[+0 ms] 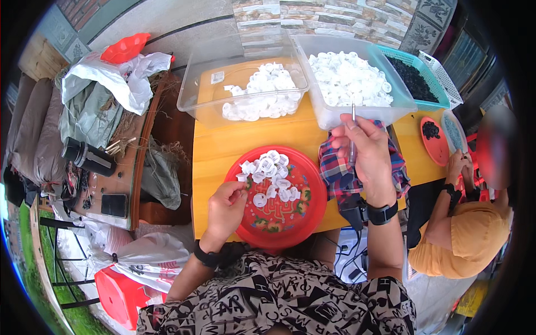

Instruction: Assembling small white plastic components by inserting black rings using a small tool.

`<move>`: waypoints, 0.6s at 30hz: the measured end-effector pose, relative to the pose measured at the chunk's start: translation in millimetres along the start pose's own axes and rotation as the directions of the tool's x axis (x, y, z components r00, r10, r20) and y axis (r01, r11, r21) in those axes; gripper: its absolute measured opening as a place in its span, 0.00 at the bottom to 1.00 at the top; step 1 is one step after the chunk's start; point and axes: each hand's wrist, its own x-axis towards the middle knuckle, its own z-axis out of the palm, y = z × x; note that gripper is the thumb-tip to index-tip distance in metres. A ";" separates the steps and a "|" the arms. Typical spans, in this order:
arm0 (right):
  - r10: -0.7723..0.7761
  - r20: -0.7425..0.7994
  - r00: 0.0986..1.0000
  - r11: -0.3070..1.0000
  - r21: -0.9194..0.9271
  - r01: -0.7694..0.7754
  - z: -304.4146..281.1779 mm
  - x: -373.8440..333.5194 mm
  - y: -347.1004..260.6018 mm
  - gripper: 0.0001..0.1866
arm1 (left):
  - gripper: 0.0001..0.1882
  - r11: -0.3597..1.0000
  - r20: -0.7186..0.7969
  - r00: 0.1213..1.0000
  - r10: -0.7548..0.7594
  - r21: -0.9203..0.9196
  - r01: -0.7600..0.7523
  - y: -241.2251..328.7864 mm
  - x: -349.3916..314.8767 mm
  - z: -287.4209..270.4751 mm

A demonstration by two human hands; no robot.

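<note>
My left hand (228,207) hovers over the left rim of a round red tray (304,226). Its fingers are pinched together, and whatever they hold is hidden or too small to make out. On the tray lies a loose pile of small white plastic parts (272,167), ring-shaped with flat tabs. My right hand (365,148) is raised to the right of the tray, in front of a translucent bin. Between its thumb and fingers is a slim metal pen-like tool (352,148), held upright. A plaid cloth (335,162) lies beneath that hand.
A clear bin (195,92) and a translucent bin (329,118), both with white parts, stand at the back of the yellow table (215,148). Right of them is a turquoise basket (441,100) of black pieces. Another person (460,234) works at the right. A cluttered side table (125,184) stands left.
</note>
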 end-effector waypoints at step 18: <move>0.388 0.224 0.894 0.921 -0.138 -0.365 45.4 -123.6 82.4 0.11 | 0.15 0.532 0.443 0.889 0.119 -0.784 0.319 9.4 -15.0 7.7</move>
